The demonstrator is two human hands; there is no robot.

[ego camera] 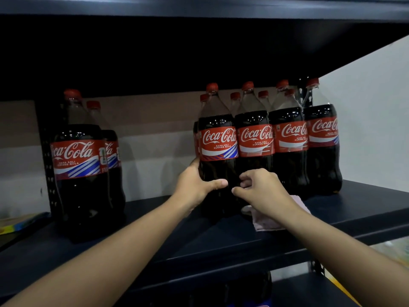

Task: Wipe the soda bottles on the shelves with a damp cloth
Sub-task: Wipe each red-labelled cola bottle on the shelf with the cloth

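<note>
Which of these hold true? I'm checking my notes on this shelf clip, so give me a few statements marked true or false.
1. The left hand grips a Coca-Cola bottle below its label. True.
2. The right hand is wiping a bottle with the cloth. False: the pink cloth lies on the shelf under that wrist, and the hand holds nothing.
3. All bottle caps in view are red. True.
4. The bottles lie on their sides. False: they stand upright.
5. Two bottles stand apart at the left. True.
</note>
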